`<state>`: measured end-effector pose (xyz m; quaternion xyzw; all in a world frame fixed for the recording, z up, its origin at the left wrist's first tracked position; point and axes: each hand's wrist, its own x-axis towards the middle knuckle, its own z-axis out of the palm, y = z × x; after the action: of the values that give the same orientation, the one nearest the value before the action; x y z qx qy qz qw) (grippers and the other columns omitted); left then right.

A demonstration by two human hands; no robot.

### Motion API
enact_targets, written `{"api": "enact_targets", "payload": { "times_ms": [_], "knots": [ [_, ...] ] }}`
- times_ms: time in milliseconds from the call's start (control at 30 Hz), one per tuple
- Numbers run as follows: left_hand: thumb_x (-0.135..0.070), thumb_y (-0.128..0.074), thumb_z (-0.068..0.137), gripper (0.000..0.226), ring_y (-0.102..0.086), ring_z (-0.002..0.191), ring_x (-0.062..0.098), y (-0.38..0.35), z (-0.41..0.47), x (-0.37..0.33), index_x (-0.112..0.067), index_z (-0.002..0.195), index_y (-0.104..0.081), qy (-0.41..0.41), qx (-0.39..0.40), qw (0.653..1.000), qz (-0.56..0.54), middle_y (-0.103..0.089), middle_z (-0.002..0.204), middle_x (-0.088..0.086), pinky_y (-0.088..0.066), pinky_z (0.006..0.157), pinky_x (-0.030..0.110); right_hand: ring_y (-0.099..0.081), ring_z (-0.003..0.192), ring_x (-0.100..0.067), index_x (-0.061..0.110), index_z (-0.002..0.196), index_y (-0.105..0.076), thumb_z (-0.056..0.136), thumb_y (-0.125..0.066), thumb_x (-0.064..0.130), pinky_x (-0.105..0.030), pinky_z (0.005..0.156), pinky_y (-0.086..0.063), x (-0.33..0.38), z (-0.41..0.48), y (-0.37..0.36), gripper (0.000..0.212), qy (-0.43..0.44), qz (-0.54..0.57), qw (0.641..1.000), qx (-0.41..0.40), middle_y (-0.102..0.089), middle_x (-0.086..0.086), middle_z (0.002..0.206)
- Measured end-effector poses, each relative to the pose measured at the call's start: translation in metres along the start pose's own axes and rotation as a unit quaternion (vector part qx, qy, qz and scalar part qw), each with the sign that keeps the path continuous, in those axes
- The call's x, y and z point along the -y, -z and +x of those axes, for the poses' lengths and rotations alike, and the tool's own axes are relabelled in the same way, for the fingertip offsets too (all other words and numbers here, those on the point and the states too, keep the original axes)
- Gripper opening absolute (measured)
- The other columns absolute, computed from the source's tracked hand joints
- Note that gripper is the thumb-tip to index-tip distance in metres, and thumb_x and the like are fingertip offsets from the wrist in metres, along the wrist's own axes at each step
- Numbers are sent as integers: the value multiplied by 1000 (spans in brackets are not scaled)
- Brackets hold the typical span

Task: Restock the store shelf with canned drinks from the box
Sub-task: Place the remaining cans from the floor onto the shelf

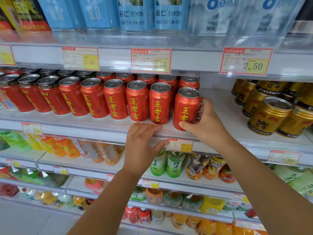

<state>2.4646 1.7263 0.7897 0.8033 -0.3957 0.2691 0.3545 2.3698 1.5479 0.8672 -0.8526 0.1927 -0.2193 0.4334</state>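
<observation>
A red can with yellow characters (185, 107) stands at the right end of the front row of red cans (115, 99) on the white shelf (218, 106). My right hand (205, 121) grips this can from its right side, thumb on the lower front, fingers curled behind. My left hand (142, 146) rests on the shelf's front edge (101, 131) just below the neighbouring cans, fingers straight and holding nothing. More red cans fill a second row behind. The box is out of view.
Gold Red Bull cans (269, 114) stand at the right of the same shelf, with a bare gap between them and the red cans. Water bottles (135, 14) fill the shelf above. Bottled teas and juices (169, 165) line the shelves below.
</observation>
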Motion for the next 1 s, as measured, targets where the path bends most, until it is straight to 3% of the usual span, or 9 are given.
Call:
{"api": "enact_targets", "payload": {
  "times_ms": [300,467,633,700,767,867,1000],
  "knots": [
    [-51,-69,75,50,-59,99,21,-1,-1,0,-14,108,-71,-5,-2,1000,4,-70,103,0,-39,102,38,-58,113,-16,27,138,-33,75,-79,41,-40,99,-48,-4,1,-10,79,-4,-38,999,-33,-54,2,135],
    [-49,-68,77,48,-55,103,17,-3,-2,3,-14,109,-71,-20,-17,1000,4,-70,105,0,-35,106,36,-60,105,-12,25,142,-32,78,-77,40,-32,95,-48,-3,1,-14,79,2,-50,998,-45,-55,3,136],
    [-47,-73,75,48,-60,103,21,1,1,2,-17,112,-70,-7,18,1000,3,-70,108,-2,-32,106,31,-57,117,-13,24,144,-30,77,-77,41,-31,98,-45,3,-6,-15,84,1,-48,997,-57,-54,3,137],
    [-46,-72,75,50,-58,105,23,5,1,-4,-16,115,-69,6,23,1000,-1,-69,111,0,-33,103,31,-52,121,-11,23,146,-30,79,-76,40,-28,100,-42,7,-19,-9,83,0,-13,995,-100,-52,2,137],
    [-40,-71,78,50,-52,111,23,11,-2,-10,-13,120,-66,18,-7,1000,-9,-66,117,4,-35,104,33,-53,117,-10,21,143,-35,84,-72,36,-28,101,-43,8,-40,0,71,21,32,986,-160,-55,1,131],
    [-26,-69,83,44,-49,116,23,13,-15,-43,-9,123,-64,-16,-58,997,-38,-62,122,8,-35,106,30,-59,100,0,22,131,-47,91,-63,24,-17,91,-46,-11,-91,31,43,29,85,971,-223,-63,7,110],
    [-19,-63,84,37,-53,117,20,-15,-66,-102,-11,120,-66,-30,43,992,-113,-61,124,4,-34,106,20,-63,87,-3,27,115,-55,95,-58,22,-20,79,-50,-81,-167,79,21,-52,91,956,-274,-65,10,93]
  ]
}}
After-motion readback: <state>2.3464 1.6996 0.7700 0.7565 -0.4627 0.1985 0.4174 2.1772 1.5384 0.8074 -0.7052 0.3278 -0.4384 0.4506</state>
